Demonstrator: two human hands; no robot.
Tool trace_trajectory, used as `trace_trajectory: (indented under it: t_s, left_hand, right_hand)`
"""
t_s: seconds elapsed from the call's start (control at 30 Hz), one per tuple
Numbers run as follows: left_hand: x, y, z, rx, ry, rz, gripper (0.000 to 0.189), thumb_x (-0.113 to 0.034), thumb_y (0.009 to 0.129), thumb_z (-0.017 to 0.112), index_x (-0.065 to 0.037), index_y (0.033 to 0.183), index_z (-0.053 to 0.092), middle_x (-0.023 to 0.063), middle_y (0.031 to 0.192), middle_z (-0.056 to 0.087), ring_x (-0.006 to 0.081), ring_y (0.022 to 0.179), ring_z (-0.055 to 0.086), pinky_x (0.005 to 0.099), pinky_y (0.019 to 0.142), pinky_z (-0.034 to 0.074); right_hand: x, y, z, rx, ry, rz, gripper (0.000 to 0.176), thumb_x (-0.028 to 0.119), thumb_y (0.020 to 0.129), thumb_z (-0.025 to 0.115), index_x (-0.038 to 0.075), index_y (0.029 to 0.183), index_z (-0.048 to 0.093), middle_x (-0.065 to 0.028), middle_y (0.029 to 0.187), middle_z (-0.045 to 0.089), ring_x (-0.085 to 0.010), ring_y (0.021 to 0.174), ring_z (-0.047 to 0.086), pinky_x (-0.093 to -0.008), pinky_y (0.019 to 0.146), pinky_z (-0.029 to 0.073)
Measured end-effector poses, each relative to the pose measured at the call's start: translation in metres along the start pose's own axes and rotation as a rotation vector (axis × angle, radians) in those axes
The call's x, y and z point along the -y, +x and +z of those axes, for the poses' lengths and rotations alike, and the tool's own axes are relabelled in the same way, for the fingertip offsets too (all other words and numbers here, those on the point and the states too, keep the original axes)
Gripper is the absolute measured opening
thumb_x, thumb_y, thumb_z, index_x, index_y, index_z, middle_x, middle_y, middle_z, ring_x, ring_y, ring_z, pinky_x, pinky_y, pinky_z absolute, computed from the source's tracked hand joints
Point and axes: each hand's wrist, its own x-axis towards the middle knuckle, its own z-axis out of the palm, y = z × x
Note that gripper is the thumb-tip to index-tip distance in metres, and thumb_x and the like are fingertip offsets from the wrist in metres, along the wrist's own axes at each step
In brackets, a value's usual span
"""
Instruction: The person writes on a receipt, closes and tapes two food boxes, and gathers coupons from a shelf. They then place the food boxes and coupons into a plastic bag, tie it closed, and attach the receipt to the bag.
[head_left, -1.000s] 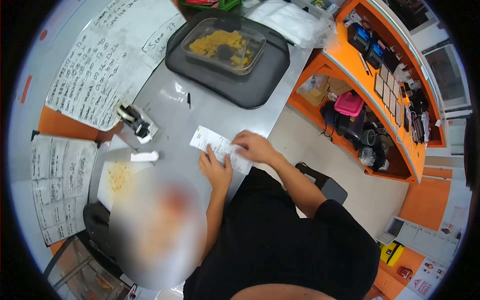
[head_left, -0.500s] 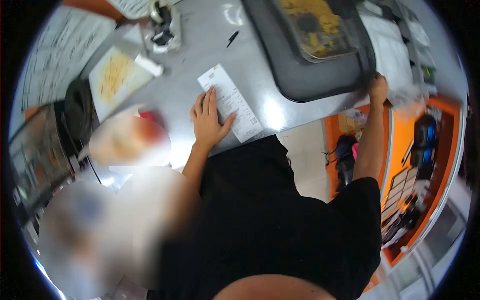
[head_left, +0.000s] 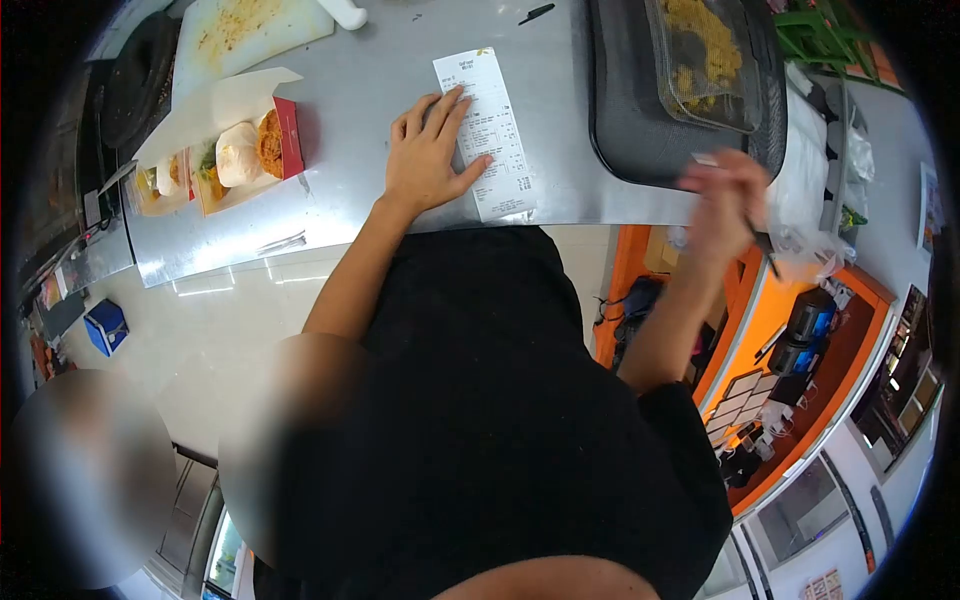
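At the left side, open food packaging [head_left: 290, 135] stands on the metal table [head_left: 370, 60], and beyond it lies a white cutting board [head_left: 245, 45] with brownish stains. Further to the right, the left hand [head_left: 426, 160] lies flat with fingers moderately spread; fingertips and thumb touch the receipt [head_left: 500, 140], which lies on the table in front of the person. Beyond it is a small black pen [head_left: 537, 14]. Next comes a black tray [head_left: 635, 120], which carries a clear container [head_left: 715, 112] with yellow food. Near this tray, the right hand [head_left: 728, 198], rather blurred, is closed around a dark pen-like object [head_left: 762, 243]
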Motion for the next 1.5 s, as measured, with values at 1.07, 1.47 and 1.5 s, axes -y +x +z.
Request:
trace_trajectory:
  t_s: [1.07, 1.47, 1.5]
  left_hand:
    - [0.001, 0.003, -0.002, 0.021, 0.004, 0.020, 0.086, -0.046, 0.075, 0.074, -0.003, 0.145, 0.051, 0.0115, 0.155, 0.046, 0.0334, 0.139, 0.041, 0.0503, 0.108, 0.031]
    - [0.001, 0.003, -0.001, 0.011, -0.007, 0.026, 0.086, -0.045, 0.075, 0.075, -0.003, 0.145, 0.052, 0.0108, 0.156, 0.046, 0.0335, 0.139, 0.041, 0.0497, 0.109, 0.031]
    - [0.001, 0.003, -0.001, 0.010, -0.004, 0.026, 0.085, -0.046, 0.076, 0.074, -0.003, 0.145, 0.052, 0.0108, 0.156, 0.046, 0.0334, 0.139, 0.041, 0.0498, 0.109, 0.031]
  right_hand:
    - [-0.130, -0.049, 0.150, 0.500, -0.325, 0.073, 0.009, -0.003, 0.075, 0.076, 0.000, 0.081, 0.070, -0.0045, 0.079, 0.061, -0.0089, 0.067, 0.060, -0.0237, 0.059, 0.048]
    - [-0.126, -0.056, 0.154, 0.409, -0.340, 0.094, 0.012, -0.003, 0.072, 0.076, -0.001, 0.076, 0.065, -0.0046, 0.076, 0.058, -0.0090, 0.065, 0.060, -0.0245, 0.057, 0.046]
    - [-0.126, -0.056, 0.154, 0.416, -0.367, 0.094, 0.012, -0.004, 0.073, 0.076, -0.001, 0.077, 0.065, -0.0047, 0.078, 0.058, -0.0091, 0.066, 0.061, -0.0244, 0.058, 0.047]
